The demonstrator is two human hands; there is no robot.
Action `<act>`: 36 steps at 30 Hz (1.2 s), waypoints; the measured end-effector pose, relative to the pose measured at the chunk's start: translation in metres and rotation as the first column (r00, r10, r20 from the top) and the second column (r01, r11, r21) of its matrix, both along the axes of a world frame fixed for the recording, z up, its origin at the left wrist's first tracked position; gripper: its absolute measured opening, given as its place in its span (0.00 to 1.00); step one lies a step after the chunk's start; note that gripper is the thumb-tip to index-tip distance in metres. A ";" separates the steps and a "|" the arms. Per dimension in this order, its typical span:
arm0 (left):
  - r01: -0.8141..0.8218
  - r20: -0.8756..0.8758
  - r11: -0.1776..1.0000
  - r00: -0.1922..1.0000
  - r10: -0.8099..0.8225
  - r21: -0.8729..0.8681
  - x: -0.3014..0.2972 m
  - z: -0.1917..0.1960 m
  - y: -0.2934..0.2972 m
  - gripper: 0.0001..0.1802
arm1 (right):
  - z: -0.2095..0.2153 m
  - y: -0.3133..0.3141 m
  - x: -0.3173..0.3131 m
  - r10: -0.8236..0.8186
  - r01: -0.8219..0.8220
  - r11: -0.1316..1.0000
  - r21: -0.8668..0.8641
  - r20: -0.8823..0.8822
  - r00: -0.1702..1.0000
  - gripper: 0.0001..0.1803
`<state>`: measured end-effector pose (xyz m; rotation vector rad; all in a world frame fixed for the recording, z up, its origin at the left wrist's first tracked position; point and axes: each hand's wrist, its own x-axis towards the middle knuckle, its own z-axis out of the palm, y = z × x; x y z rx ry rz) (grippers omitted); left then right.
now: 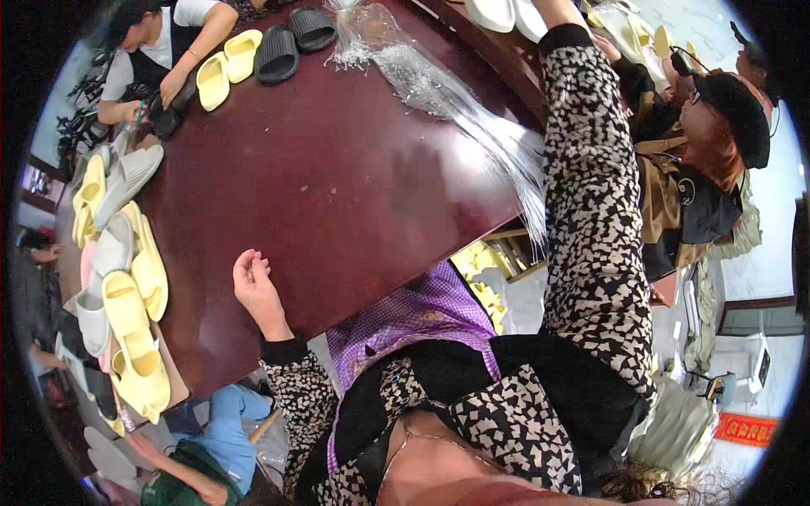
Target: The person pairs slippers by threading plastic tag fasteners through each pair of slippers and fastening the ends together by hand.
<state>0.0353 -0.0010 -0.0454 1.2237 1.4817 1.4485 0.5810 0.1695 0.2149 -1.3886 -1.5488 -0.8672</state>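
White slippers (491, 13) lie beyond the table's (321, 169) right edge, just left of our right wrist (558, 12) (its hand is out of view; we cannot tell its grip); our empty left hand (257, 288), loosely curled, hovers inside the near edge.

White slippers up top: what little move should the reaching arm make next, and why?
Maybe draw the black-and-cream-sleeved right arm back over the glossy dark-red table: it stretches beside the smooth white slippers, its hand out of view, while the bare left hand looks empty near the table's edge, perhaps free to help.
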 end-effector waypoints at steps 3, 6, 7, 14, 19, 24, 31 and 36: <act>0.003 -0.022 1.000 1.000 -0.003 0.014 0.001 0.001 0.001 0.11 | -0.014 -0.024 -0.031 -0.003 -0.046 0.979 -0.200 -0.241 0.970 0.11; -0.004 -0.042 0.999 0.999 0.006 0.038 0.000 0.007 -0.004 0.10 | -0.080 -0.029 -0.049 0.006 -0.048 0.927 -0.371 -0.113 0.994 0.11; -0.018 -0.033 0.999 0.999 0.019 0.038 -0.003 0.005 -0.008 0.10 | -0.097 -0.049 -0.075 0.096 -0.177 0.885 -0.431 -0.203 0.974 0.12; 0.028 -0.029 0.999 0.999 -0.027 0.035 -0.004 -0.004 -0.005 0.12 | -0.190 -0.103 -0.077 0.049 -0.224 0.757 -0.613 -0.289 0.956 0.13; 0.022 -0.053 0.999 0.998 -0.021 0.027 -0.004 -0.003 -0.010 0.12 | -0.210 -0.117 -0.077 -0.014 -0.071 0.800 -0.595 -0.137 0.991 0.13; 0.033 -0.032 0.999 0.999 -0.032 0.038 -0.007 -0.004 -0.006 0.12 | -0.225 -0.115 -0.077 -0.068 0.020 0.813 -0.581 -0.062 0.996 0.12; 0.026 -0.047 0.999 0.999 -0.024 0.044 -0.009 -0.011 -0.005 0.12 | -0.226 -0.124 -0.077 -0.095 -0.065 0.738 -0.671 -0.199 0.975 0.07; 0.034 -0.061 0.998 0.998 -0.030 0.059 -0.012 -0.009 -0.002 0.12 | -0.225 -0.126 -0.083 -0.074 -0.006 0.806 -0.592 -0.111 0.991 0.07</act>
